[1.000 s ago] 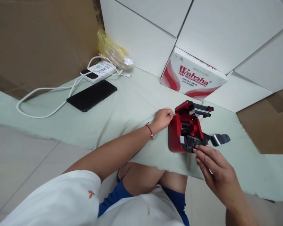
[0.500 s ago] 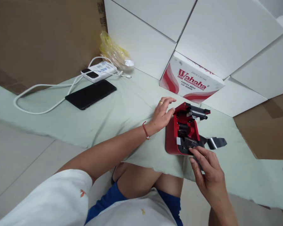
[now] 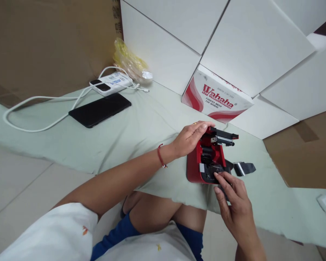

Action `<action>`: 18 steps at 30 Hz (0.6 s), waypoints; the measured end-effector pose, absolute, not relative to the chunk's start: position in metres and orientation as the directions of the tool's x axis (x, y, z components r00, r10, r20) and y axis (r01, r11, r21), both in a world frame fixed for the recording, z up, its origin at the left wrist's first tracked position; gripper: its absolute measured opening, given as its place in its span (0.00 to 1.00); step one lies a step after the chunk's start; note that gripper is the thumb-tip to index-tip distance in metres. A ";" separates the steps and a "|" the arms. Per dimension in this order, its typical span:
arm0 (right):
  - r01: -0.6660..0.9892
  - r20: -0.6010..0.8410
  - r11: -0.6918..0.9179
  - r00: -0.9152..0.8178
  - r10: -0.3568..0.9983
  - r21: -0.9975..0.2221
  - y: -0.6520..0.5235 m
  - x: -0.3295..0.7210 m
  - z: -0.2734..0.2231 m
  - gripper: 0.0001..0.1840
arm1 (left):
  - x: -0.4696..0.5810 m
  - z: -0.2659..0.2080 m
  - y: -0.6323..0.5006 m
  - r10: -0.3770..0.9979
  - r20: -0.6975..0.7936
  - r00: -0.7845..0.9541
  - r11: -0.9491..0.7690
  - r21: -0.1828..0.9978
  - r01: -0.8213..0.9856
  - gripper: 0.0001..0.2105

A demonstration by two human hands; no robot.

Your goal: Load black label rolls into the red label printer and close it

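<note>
A small red printer [image 3: 192,168] stands at the table's front edge, its lid [image 3: 223,135] raised and a roller on the lid's underside. Inside lies a dark roll [image 3: 207,154]. My left hand [image 3: 188,139] is closed on the lid's left side, its fingers along the top. Black film [image 3: 218,168] lies over the front of the printer. At that front edge, the film is between my right hand's [image 3: 235,197] fingertips and thumb; part of it is hidden by the fingers. Another dark strip [image 3: 244,169] with a pale band lies on the cloth at the printer's right.
Behind the printer, a white and red box [image 3: 217,96] leans against white panels. To the left are a black phone [image 3: 100,110], a white power bank [image 3: 111,83] with a looped cable [image 3: 40,98], and a plastic bag [image 3: 132,61]. Cardboard [image 3: 301,156] stands at the right.
My left hand has moved from beside the printer onto its raised lid. My right hand stays at the front of the printer, fingers on the film. The view has shifted slightly.
</note>
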State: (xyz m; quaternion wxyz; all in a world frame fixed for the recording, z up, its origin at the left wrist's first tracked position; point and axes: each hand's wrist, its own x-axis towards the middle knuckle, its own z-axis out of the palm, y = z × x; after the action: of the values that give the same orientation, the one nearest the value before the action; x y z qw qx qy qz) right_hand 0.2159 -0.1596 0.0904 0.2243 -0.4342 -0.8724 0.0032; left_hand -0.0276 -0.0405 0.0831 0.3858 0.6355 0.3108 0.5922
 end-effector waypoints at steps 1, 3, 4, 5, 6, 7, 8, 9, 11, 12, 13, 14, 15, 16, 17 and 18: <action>0.753 0.391 0.626 -0.524 0.757 -0.202 -0.160 0.216 0.090 0.32 | -0.029 0.084 -0.043 0.850 0.511 0.129 -0.511 0.859 -0.033 0.23; 0.749 0.395 0.631 -0.526 0.753 -0.204 -0.160 0.217 0.090 0.32 | -0.031 0.084 -0.050 0.825 0.530 0.196 -0.549 0.834 0.055 0.22; 0.749 0.395 0.630 -0.525 0.754 -0.206 -0.160 0.217 0.090 0.32 | -0.032 0.082 -0.054 0.800 0.552 0.235 -0.585 0.805 0.103 0.21; 0.750 0.393 0.627 -0.523 0.757 -0.210 -0.160 0.216 0.089 0.32 | -0.032 0.078 -0.058 0.769 0.576 0.278 -0.627 0.765 0.148 0.20; 0.752 0.390 0.624 -0.520 0.760 -0.214 -0.159 0.216 0.089 0.32 | -0.032 0.074 -0.061 0.733 0.600 0.321 -0.670 0.720 0.184 0.19; 0.753 0.389 0.621 -0.516 0.763 -0.218 -0.159 0.216 0.088 0.31 | -0.032 0.068 -0.064 0.696 0.620 0.362 -0.709 0.673 0.212 0.18; 0.752 0.395 0.621 -0.514 0.762 -0.219 -0.158 0.215 0.088 0.30 | -0.031 0.063 -0.067 0.664 0.636 0.394 -0.741 0.630 0.233 0.17; 0.751 0.404 0.624 -0.512 0.758 -0.218 -0.157 0.215 0.088 0.29 | -0.030 0.058 -0.069 0.639 0.649 0.413 -0.765 0.594 0.249 0.16; 0.746 0.423 0.630 -0.510 0.749 -0.216 -0.156 0.213 0.089 0.26 | -0.029 0.050 -0.071 0.617 0.670 0.414 -0.786 0.556 0.271 0.14; 0.744 0.427 0.632 -0.510 0.746 -0.216 -0.155 0.213 0.090 0.24 | -0.028 0.048 -0.071 0.620 0.675 0.400 -0.783 0.557 0.276 0.13; 0.743 0.424 0.633 -0.512 0.747 -0.218 -0.154 0.212 0.091 0.23 | -0.028 0.047 -0.071 0.632 0.670 0.389 -0.774 0.572 0.272 0.12; 0.743 0.418 0.632 -0.514 0.749 -0.220 -0.154 0.211 0.092 0.22 | -0.028 0.046 -0.071 0.648 0.658 0.383 -0.759 0.599 0.256 0.10; 0.743 0.411 0.631 -0.516 0.752 -0.222 -0.153 0.211 0.093 0.21 | -0.028 0.046 -0.071 0.662 0.644 0.385 -0.743 0.630 0.226 0.09; 0.743 0.407 0.631 -0.517 0.753 -0.224 -0.153 0.210 0.094 0.21 | -0.028 0.046 -0.071 0.674 0.627 0.389 -0.725 0.662 0.188 0.09; 0.744 0.405 0.630 -0.516 0.754 -0.225 -0.154 0.210 0.094 0.21 | -0.028 0.045 -0.073 0.685 0.615 0.392 -0.706 0.694 0.145 0.10; 0.745 0.408 0.628 -0.514 0.755 -0.224 -0.154 0.210 0.094 0.21 | -0.027 0.044 -0.075 0.696 0.604 0.388 -0.683 0.723 0.100 0.13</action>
State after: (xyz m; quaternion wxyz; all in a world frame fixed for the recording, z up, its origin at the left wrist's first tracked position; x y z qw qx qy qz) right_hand 0.2097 -0.1542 0.0943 0.2394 -0.4310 -0.8700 0.0102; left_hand -0.0265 -0.0748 0.0436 0.3041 0.7755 0.2566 0.4902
